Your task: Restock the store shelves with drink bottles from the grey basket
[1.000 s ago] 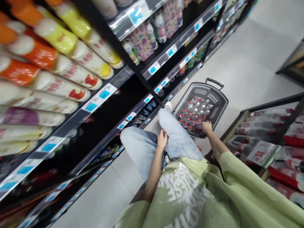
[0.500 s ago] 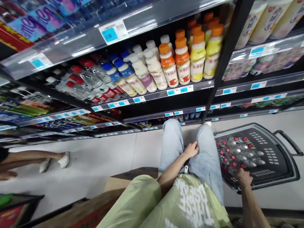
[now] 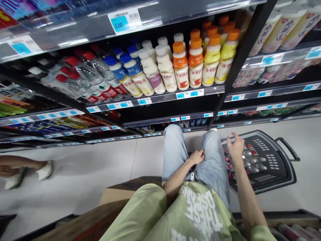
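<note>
Black basket (image 3: pixel 278 172), on the pale tiled floor (image 3: pixel 152 157) beside the wearer's right leg, near the foot of the store shelving (image 3: pixel 185 16). The shelving, the largest structure, spans the upper field in several tiers. Below it, the wearer's blue jeans (image 3: pixel 215 160) show both knees bent toward the shelves. The basket lies to their right, its handle (image 3: pixel 288 149) pointing away from the leg. At far left, another person's lower legs (image 3: pixel 25 164) are partly in view. Next in size, orange- and yellow-topped drink bottles (image 3: pixel 180 67) stand in a row on a middle tier. The right hand (image 3: pixel 235 147) appears over the basket's near end, open, fingers spread. The left hand (image 3: pixel 197 156) rests on the lap, fingers loosely curled; whether it encloses anything cannot be told. Smallest are the clustered clear bottles (image 3: pixel 253 160) inside the basket, several red-capped.
</note>
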The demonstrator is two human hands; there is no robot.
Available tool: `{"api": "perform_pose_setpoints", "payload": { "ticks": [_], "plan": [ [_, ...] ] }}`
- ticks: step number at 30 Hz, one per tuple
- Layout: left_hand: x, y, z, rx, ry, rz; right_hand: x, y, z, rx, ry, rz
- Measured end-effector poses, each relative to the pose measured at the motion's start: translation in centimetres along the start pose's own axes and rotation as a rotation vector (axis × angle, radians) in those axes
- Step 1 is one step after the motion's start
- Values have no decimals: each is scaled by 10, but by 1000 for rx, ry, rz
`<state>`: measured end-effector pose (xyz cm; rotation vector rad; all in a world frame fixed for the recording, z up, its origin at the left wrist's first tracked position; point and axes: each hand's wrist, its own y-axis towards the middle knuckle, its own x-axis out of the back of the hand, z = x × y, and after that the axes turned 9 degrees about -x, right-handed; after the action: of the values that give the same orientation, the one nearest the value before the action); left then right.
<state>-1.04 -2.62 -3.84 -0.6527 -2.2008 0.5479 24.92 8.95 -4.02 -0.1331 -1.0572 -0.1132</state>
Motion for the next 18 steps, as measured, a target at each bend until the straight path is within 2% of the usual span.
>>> {"api": "perform_pose_setpoints", "payload": {
  "ticks": [2,4,7,10,14,18],
  "plan": [
    [1,-1,0,-3,16,21,-16,-1,45,39,-34,98],
    [2,-2,-1,-4,33,38,-34,-9,82,-18,-127,270],
    [4,-3,-2,-3,62,60,-56,-19,117,-146,-240,423],
    [7,-6,-2,-9,96,79,-65,-16,130,-203,-225,481],
    [10,-12,-2,-52,136,100,-66,-8,136,-300,-257,515],
    [12,-21,-3,-95,162,114,-65,-14,134,-231,-265,404]
  ]
}}
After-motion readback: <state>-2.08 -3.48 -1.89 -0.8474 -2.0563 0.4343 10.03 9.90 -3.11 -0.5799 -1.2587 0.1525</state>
